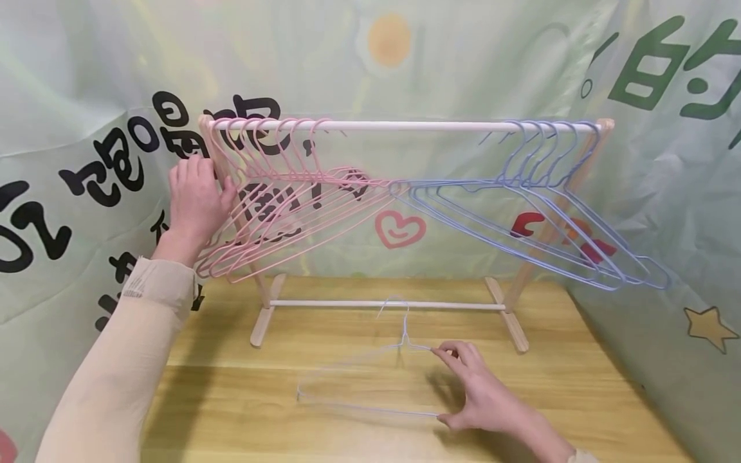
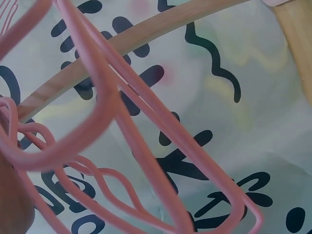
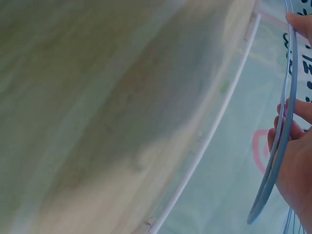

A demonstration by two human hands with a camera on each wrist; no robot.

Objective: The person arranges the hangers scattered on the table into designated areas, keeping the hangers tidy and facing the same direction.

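A pale blue wire hanger (image 1: 370, 408) is held above the table by my right hand (image 1: 489, 392). The fingers pinch its shoulder wire while the thumb presses the lower bar; its hook points up and its free end points left. In the right wrist view, the hanger (image 3: 278, 161) crosses in front of the fingers. My left hand (image 1: 197, 196) grips the left upright (image 1: 215, 151) of a wooden rack, beside several pink hangers (image 1: 301, 186); the fingertips are hidden. Pink wires (image 2: 146, 105) fill much of the left wrist view.
Several blue hangers (image 1: 535, 183) hang at the right end of the white top rail (image 1: 417, 126). The rack's wooden feet (image 1: 511, 325) and lower white bar (image 1: 370, 304) stand on the wood-grain table (image 1: 243, 411). A printed cloth (image 1: 463, 58) surrounds the back and sides.
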